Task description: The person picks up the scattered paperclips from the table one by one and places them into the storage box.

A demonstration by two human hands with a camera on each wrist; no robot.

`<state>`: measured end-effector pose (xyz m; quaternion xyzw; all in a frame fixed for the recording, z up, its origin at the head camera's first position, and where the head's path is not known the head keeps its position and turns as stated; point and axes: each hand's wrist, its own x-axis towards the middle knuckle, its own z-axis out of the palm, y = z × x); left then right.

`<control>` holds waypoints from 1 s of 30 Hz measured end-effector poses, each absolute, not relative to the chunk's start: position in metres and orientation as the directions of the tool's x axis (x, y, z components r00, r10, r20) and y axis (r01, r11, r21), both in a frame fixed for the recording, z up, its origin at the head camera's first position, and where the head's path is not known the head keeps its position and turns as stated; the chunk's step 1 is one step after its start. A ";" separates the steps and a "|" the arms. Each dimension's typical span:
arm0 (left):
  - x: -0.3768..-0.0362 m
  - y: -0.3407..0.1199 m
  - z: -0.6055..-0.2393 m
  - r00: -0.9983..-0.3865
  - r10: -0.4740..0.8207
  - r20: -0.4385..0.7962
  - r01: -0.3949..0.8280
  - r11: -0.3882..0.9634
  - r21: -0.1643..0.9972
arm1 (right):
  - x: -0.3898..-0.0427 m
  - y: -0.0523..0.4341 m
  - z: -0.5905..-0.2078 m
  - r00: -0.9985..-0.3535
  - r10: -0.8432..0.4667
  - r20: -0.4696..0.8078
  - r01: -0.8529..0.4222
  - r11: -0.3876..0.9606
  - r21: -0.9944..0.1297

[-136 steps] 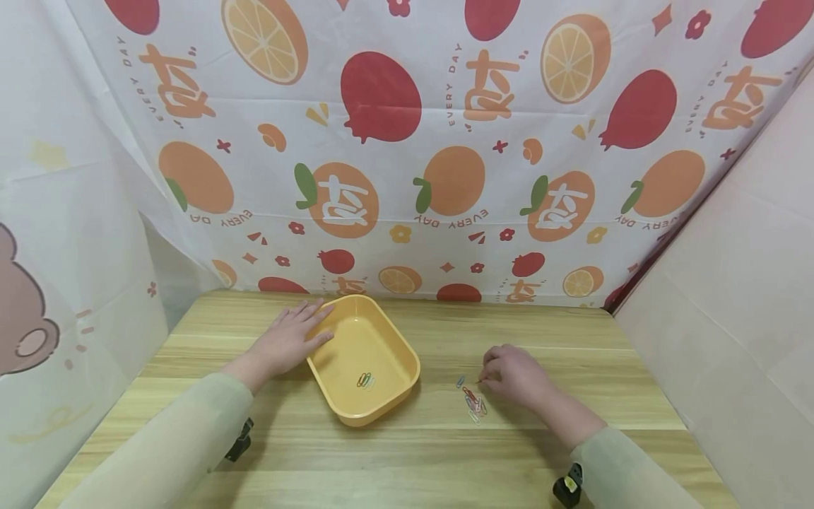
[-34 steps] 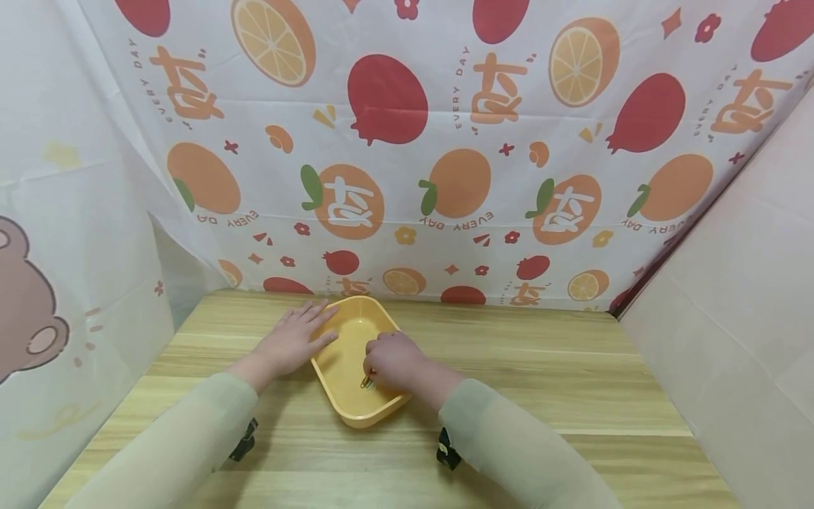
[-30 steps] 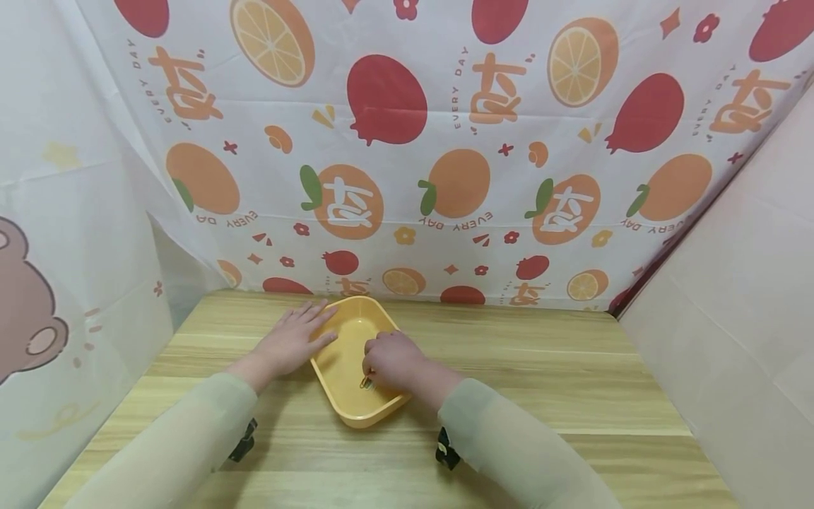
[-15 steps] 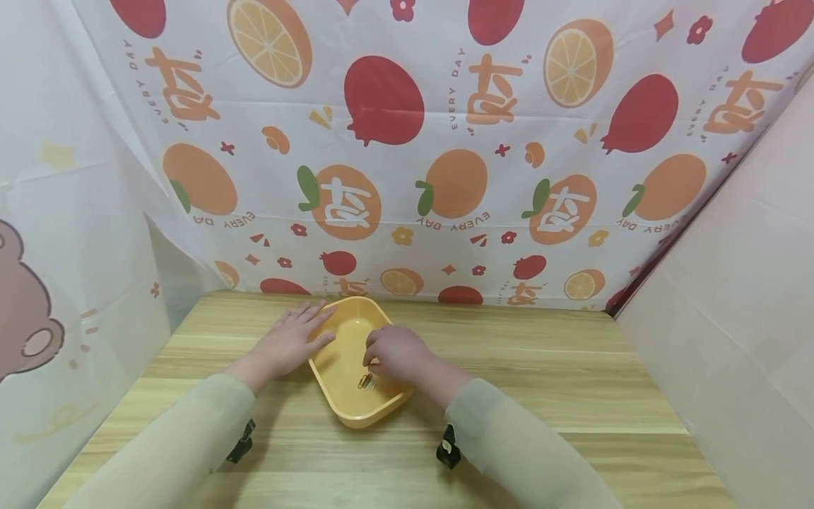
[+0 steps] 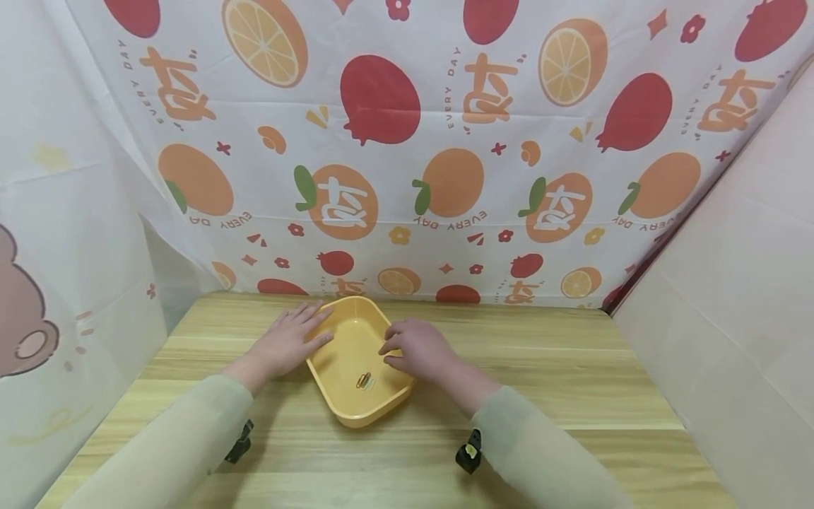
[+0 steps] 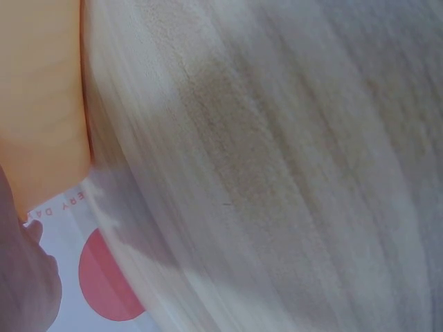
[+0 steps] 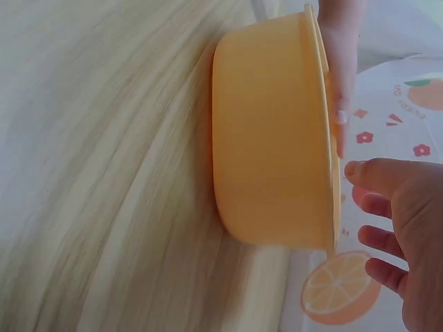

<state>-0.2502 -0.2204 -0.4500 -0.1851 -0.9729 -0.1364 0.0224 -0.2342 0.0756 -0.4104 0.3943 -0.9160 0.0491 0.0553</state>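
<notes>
A yellow plastic tray [image 5: 352, 406] stands on the table, with several coloured paper clips [image 5: 365, 382] lying in its near part. My left hand [image 5: 289, 339] lies over the tray's left rim, fingers spread; the right wrist view shows its fingertips at the far side of the tray. Over the right rim hovers my right hand [image 5: 416, 346], thumb and fingers parted and loosely bent, holding nothing. In the right wrist view, that hand's thumb [image 7: 381, 173] is close beside the rim. My right forearm and sleeve cover the table patch where loose paper clips lay earlier.
The wooden table [image 5: 559, 396] reaches to a fruit-print cloth [image 5: 445, 233] at the back. Pale cloth sides stand at left and right. A black wrist device [image 5: 469, 452] hangs under the right sleeve, another black device [image 5: 240, 444] under the left.
My right hand went from pinching a paper clip by the table pile to inside the tray. Its fingers then parted, and it rose back towards the right rim. The left hand stays put.
</notes>
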 end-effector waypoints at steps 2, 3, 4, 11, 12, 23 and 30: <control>-0.250 -0.220 -0.449 -0.930 0.355 0.093 0.367 0.894 0.258 | -0.233 0.083 -0.411 -0.685 -0.709 0.163 -0.724 0.687 -0.054; -0.250 -0.220 -0.449 -0.930 0.356 0.093 0.368 0.893 0.258 | -0.232 0.086 -0.411 -0.687 -0.705 0.175 -0.722 0.689 -0.058; -0.249 -0.221 -0.449 -0.930 0.356 0.094 0.368 0.894 0.256 | -0.231 0.090 -0.412 -0.690 -0.700 0.185 -0.719 0.692 -0.065; -0.250 -0.221 -0.449 -0.929 0.357 0.099 0.370 0.892 0.260 | -0.225 0.118 -0.417 -0.726 -0.645 0.238 -0.682 0.719 -0.134; -0.250 -0.221 -0.450 -0.929 0.357 0.100 0.371 0.892 0.260 | -0.224 0.122 -0.418 -0.729 -0.637 0.250 -0.678 0.722 -0.138; -0.251 -0.220 -0.450 -0.928 0.359 0.102 0.373 0.891 0.260 | -0.207 0.180 -0.440 -0.764 -0.575 0.293 -0.637 0.746 -0.195; -0.249 -0.220 -0.447 -0.930 0.356 0.093 0.368 0.892 0.263 | -0.201 0.207 -0.456 -0.770 -0.564 0.298 -0.623 0.765 -0.161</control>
